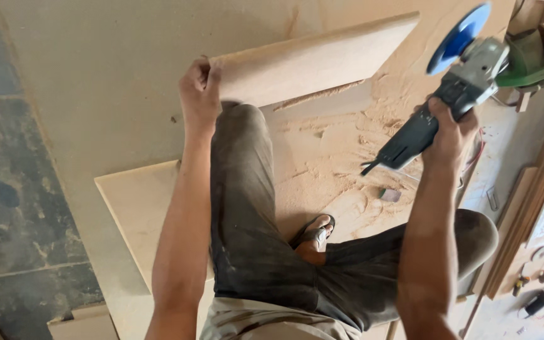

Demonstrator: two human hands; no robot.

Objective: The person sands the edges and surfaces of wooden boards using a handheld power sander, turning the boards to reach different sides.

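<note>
My left hand [200,89] grips the near corner of a long, pale fibreboard strip [313,60], which is tilted up above my left knee. In my right hand [449,129] is a grey-green angle grinder [439,110], gripped around its body. Its blue disc [459,36] points up and away, to the right of the strip and not touching it. I sit on a large board with my legs bent, a sandalled foot [316,236] tucked under me.
Sawdust [335,157] covers the large fibreboard sheet [96,75] under me. A smaller pale panel [140,208] lies at my left thigh. A green tool [527,56] and wooden battens [536,201] lie to the right, with small parts on the floor. Dark stone flooring [7,189] is on the left.
</note>
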